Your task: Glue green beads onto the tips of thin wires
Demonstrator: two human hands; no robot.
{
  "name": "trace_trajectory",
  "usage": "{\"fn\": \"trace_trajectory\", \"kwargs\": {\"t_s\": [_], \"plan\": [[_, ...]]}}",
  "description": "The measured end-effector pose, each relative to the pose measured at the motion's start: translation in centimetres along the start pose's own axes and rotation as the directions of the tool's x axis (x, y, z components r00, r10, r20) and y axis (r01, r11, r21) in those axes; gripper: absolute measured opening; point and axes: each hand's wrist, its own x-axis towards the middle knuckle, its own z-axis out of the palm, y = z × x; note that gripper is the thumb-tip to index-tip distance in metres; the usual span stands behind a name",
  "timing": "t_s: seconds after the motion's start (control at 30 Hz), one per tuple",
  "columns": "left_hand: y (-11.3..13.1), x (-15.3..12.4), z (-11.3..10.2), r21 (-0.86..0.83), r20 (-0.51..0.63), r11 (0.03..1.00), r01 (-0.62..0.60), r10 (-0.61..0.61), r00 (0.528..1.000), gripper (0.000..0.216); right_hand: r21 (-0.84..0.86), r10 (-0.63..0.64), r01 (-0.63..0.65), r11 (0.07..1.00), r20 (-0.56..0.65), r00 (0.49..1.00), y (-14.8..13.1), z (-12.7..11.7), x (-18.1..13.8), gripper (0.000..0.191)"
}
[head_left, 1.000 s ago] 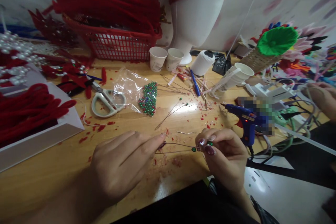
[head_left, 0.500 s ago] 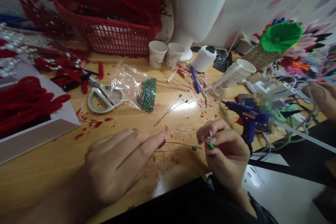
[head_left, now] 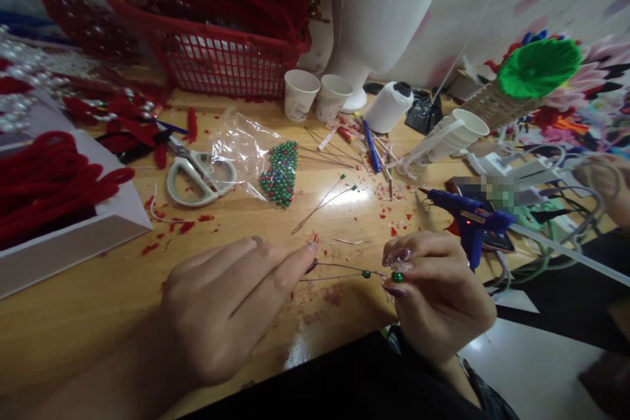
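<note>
My left hand (head_left: 236, 302) pinches a thin dark wire (head_left: 337, 267) between thumb and fingertips, just above the table. One green bead (head_left: 366, 273) sits on the wire between my hands. At the wire's other end, my right hand (head_left: 433, 289) is closed on a second green bead (head_left: 397, 277), held between thumb and finger. Beyond my hands lie two beaded wires (head_left: 322, 203), crossed at their lower ends, each with a green bead at its tip. A short bare piece of wire (head_left: 350, 241) rests nearby.
Green and red beads (head_left: 280, 174) fill a clear bag beside white-handled scissors (head_left: 199, 177). A blue glue gun (head_left: 467, 216) lies right, near cables and another person's hand (head_left: 608, 184). Paper cups (head_left: 300, 95), a thread cone (head_left: 388, 107) and a red basket (head_left: 231, 59) stand behind. Red scraps dot the table.
My right hand has turned slightly and shifted a little right, still pinching the green bead. The left hand keeps its hold on the wire. The whole view has shifted slightly.
</note>
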Motion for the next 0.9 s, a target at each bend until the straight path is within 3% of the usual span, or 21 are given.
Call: {"fn": "trace_trajectory", "kwargs": {"t_s": [0.27, 0.9], "plan": [[-0.18, 0.39, -0.15, 0.027, -0.011, 0.999, -0.039, 0.039, 0.999, 0.028, -0.034, -0.099, 0.101, 0.994, 0.042, 0.994, 0.25, -0.08, 0.37, 0.01], [-0.38, 0.37, 0.31, 0.039, -0.047, 0.998, -0.056, 0.057, 0.997, 0.027, -0.01, -0.075, 0.076, 0.997, 0.061, 0.995, 0.08, -0.24, 0.27, 0.016]]}}
